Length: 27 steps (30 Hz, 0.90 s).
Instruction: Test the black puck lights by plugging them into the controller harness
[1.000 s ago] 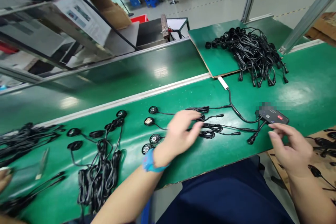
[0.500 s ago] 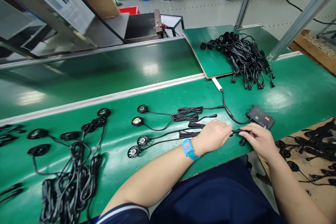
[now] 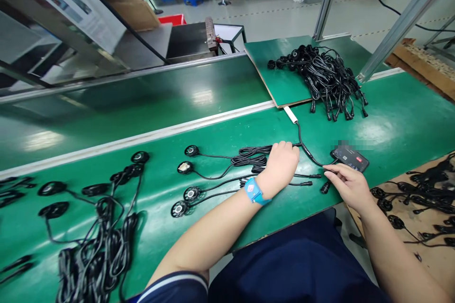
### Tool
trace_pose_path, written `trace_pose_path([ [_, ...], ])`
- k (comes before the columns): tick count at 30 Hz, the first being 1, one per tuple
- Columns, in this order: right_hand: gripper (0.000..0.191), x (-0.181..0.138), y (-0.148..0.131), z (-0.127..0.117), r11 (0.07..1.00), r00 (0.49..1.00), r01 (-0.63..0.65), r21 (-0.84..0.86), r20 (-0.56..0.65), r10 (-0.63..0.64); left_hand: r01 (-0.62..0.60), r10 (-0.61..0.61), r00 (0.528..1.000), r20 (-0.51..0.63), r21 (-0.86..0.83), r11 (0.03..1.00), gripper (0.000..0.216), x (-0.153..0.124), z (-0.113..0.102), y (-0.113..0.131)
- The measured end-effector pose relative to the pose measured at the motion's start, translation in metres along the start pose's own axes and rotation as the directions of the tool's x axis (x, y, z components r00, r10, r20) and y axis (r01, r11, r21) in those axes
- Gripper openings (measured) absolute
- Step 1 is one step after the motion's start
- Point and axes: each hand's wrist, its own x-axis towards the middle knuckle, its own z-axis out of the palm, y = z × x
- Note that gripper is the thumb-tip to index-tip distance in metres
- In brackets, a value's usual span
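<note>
Several small round black lamps, among them the farthest lamp [image 3: 192, 150] and the nearest lamp [image 3: 178, 208], lie in a row on the green bench [image 3: 401, 123], their coiled cables [image 3: 250, 156] running right. My left hand [image 3: 282, 163], with a blue wristband [image 3: 254, 191], is curled over the end of the farthest cable. My right hand [image 3: 346, 184] pinches a thin lead coming from the black controller box [image 3: 350, 157]. A loose plug [image 3: 324, 188] lies between my hands.
A heap of black cables [image 3: 323, 75] rests on a green board [image 3: 270, 71] at the back. More lamps and tangled cables [image 3: 103, 241] lie at the left. Cardboard [image 3: 437, 241] with further lamps sits at the right. A conveyor belt [image 3: 142, 104] runs behind the bench.
My left hand went from the near cable's plug, next to my right hand, up to the farthest cable's end. My right hand stayed by the controller box.
</note>
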Motion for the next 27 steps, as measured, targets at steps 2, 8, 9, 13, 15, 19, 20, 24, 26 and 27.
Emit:
trace_pose_path([
  [2, 0.025, 0.001, 0.002, 0.003, 1.000, 1.000, 0.004, -0.025, -0.010, -0.004, 0.010, -0.011, 0.998, 0.060, 0.009, 1.000, 0.009, 0.007, 0.003, -0.001],
  [8, 0.026, 0.000, 0.007, 0.010, 0.999, 0.999, 0.001, -0.049, 0.041, 0.001, 0.012, -0.010, 0.998, 0.057, -0.022, 1.000, 0.006, -0.005, 0.001, 0.001],
  [9, 0.026, 0.000, 0.007, 0.011, 0.999, 0.999, 0.004, -0.048, 0.042, -0.002, 0.026, -0.026, 0.998, 0.061, -0.012, 1.000, 0.008, -0.008, -0.001, -0.001],
  [13, 0.024, -0.002, 0.009, 0.013, 0.998, 0.999, 0.042, -0.049, 0.022, -0.041, 0.044, -0.044, 0.995, 0.095, 0.007, 0.999, 0.005, -0.014, -0.005, -0.005],
  [15, 0.023, -0.003, 0.010, 0.013, 0.997, 0.998, 0.063, -0.049, 0.014, -0.062, 0.014, -0.012, 0.997, 0.074, -0.020, 1.000, 0.007, -0.014, -0.002, -0.001],
  [19, 0.025, -0.003, 0.008, 0.011, 0.994, 0.995, 0.101, -0.037, 0.018, -0.100, -0.119, 0.121, 0.993, 0.004, -0.128, 0.985, 0.014, -0.012, 0.009, 0.015],
  [20, 0.026, -0.003, 0.007, 0.010, 0.993, 0.993, 0.114, -0.033, 0.025, -0.113, -0.156, 0.156, 0.988, -0.007, -0.150, 0.976, 0.016, -0.012, 0.011, 0.018],
  [24, 0.024, -0.001, 0.004, 0.008, 0.985, 0.985, 0.171, -0.033, 0.036, -0.170, -0.239, 0.240, 0.971, -0.021, -0.179, 0.954, 0.019, -0.013, 0.014, 0.022],
  [26, 0.024, -0.001, 0.003, 0.008, 0.981, 0.981, 0.193, -0.031, 0.039, -0.191, -0.244, 0.246, 0.969, -0.017, -0.186, 0.952, 0.020, -0.013, 0.014, 0.021],
  [27, 0.025, 0.000, 0.003, 0.008, 0.980, 0.979, 0.199, -0.027, 0.045, -0.197, -0.241, 0.243, 0.970, -0.016, -0.190, 0.952, 0.021, -0.013, 0.014, 0.020],
])
